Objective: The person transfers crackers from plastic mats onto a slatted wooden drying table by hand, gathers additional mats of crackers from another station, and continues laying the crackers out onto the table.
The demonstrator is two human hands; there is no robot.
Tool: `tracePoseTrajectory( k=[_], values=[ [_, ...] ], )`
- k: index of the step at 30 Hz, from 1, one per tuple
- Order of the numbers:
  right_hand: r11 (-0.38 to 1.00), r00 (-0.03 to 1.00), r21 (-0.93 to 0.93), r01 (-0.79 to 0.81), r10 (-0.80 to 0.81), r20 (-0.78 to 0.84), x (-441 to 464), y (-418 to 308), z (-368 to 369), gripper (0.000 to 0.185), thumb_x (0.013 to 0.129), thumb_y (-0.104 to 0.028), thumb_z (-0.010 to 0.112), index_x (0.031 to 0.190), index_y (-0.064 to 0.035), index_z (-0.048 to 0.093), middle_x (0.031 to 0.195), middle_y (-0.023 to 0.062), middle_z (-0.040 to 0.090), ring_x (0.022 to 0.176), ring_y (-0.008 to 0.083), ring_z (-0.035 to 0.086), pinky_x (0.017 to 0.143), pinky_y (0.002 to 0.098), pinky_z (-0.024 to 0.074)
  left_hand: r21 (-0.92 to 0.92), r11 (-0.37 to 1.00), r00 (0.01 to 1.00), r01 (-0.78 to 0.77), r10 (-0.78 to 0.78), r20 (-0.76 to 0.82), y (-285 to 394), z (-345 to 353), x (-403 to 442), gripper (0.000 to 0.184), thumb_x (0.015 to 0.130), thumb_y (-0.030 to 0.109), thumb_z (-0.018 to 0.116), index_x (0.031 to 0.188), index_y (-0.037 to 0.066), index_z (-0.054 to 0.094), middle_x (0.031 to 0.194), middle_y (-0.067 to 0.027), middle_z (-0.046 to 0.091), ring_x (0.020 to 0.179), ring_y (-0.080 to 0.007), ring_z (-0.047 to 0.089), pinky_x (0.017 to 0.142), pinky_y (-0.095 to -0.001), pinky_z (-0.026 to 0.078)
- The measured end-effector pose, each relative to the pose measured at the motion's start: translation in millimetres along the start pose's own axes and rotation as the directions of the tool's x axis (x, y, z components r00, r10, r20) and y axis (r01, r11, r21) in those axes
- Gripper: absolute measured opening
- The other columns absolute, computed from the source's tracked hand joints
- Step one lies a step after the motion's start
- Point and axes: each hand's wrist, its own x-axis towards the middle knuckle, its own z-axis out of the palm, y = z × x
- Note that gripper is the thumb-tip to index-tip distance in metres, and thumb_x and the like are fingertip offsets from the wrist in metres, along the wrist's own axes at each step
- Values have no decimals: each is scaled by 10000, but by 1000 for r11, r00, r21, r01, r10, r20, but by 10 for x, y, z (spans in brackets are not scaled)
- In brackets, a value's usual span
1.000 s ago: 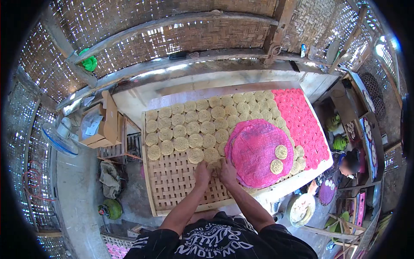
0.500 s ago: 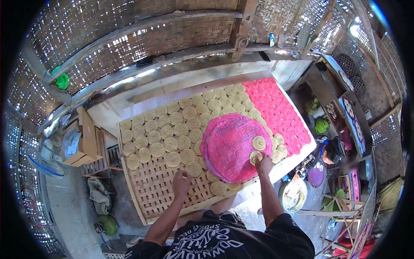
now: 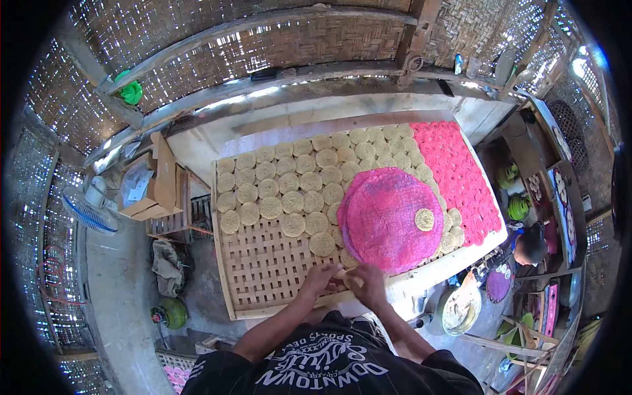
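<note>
My left hand (image 3: 320, 281) and my right hand (image 3: 367, 286) meet above the front edge of the slatted bamboo tray (image 3: 257, 266). Between them a pale yellow round cracker (image 3: 344, 276) is gripped by the fingers of both, partly hidden and seen nearly edge-on. Just beyond my hands lies a stack of pink mesh discs (image 3: 388, 217) on the tray, with one yellow round cracker (image 3: 424, 220) on its top. Rows of similar flat crackers (image 3: 288, 183) cover the tray's back and middle, while pink crackers (image 3: 457, 178) fill its right end.
A cardboard box (image 3: 155, 191) and a blue fan (image 3: 92, 214) stand at the left. Green gas cylinders (image 3: 172, 313) sit on the floor. At the right, another person (image 3: 530, 245) is near a large basin (image 3: 459, 309) and low shelves. A woven wall rises behind.
My right hand has come left and toward my body, taking one of the two crackers off the mesh stack. My left hand has moved in to meet it. The view has shifted.
</note>
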Motion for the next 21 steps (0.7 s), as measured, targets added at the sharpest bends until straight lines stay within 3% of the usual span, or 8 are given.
tracePoseTrajectory(
  k=[3,4,6,9,12,15,18,21],
  values=[
    [990,994,98,101,-104,26,-27,-66,183,271,759,-105,666,1027,-81,702,1041,131,637,956,315,614,830,415,474,237,885,898,-401,431,-92,-344,-312,237,331,859,136,724,1127,-5,592,953,-95,670,819,-150,651,725,-268,539],
    [966,998,252,-61,56,26,-15,-32,293,279,774,-123,662,1046,-71,695,1049,137,640,961,305,621,826,401,481,263,874,892,-408,443,-88,-326,-352,216,337,844,89,713,1140,-4,583,963,-95,673,837,-146,647,748,-269,530],
    [775,927,521,-357,361,99,30,22,461,303,805,-160,654,1086,-50,680,1065,150,644,969,285,634,819,374,495,310,852,883,-422,464,-74,-309,-395,212,373,814,-4,692,1165,-1,565,983,-95,679,873,-139,638,795,-272,511],
    [556,787,557,-617,442,431,222,14,476,396,817,-223,679,1161,-30,636,1086,164,637,981,248,635,814,355,501,126,871,878,-475,479,0,-325,-437,271,378,826,7,683,1177,-11,543,999,-97,677,883,-135,628,794,-277,502],
    [846,848,220,-485,394,355,314,76,511,451,812,-224,661,1216,-37,598,1071,189,651,955,297,656,809,392,508,340,800,836,-494,545,-67,-347,-443,370,389,807,-7,682,1174,14,553,1016,-114,677,895,-157,646,791,-296,512],
    [880,838,-25,-475,461,293,395,18,581,435,811,-220,654,1204,-49,583,1006,203,668,929,361,657,798,453,507,600,667,738,-441,650,-180,-350,-340,394,426,777,-1,689,1180,54,563,1014,-124,683,904,-222,677,800,-335,525],
    [956,956,-101,-276,284,77,366,77,735,378,800,-227,669,1130,-58,599,990,206,664,944,406,636,796,499,499,785,505,651,-360,738,-177,-326,-264,370,469,757,34,705,1198,89,555,1044,-127,660,937,-297,670,800,-390,531],
    [913,908,-160,-375,397,136,405,71,746,363,795,-250,690,1093,-62,601,1048,198,640,978,403,624,813,506,497,866,404,638,-295,758,-137,-311,-217,353,483,763,80,714,1212,95,538,1087,-123,629,959,-329,651,793,-433,526]
  ],
)
